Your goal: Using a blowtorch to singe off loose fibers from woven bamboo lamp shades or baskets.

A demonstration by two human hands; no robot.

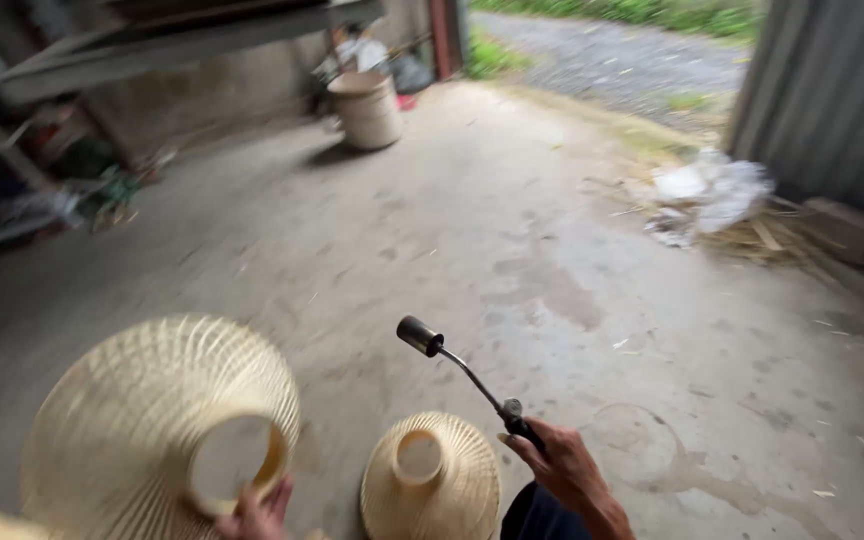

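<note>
Over concrete floor (512,220), right hand (562,470) grips torch (467,375), nozzle pointing up-left.

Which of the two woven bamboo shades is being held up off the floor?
The larger shade on the left: the left hand grips its round neck opening and tilts it. The smaller shade sits on the concrete floor, untouched, beside the right hand holding the torch.

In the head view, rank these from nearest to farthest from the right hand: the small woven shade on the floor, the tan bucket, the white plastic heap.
From the right hand:
1. Small woven shade, just to its left on the floor.
2. White plastic heap, ahead to the right by the metal wall.
3. Tan bucket, far ahead to the left near the doorway.
</note>
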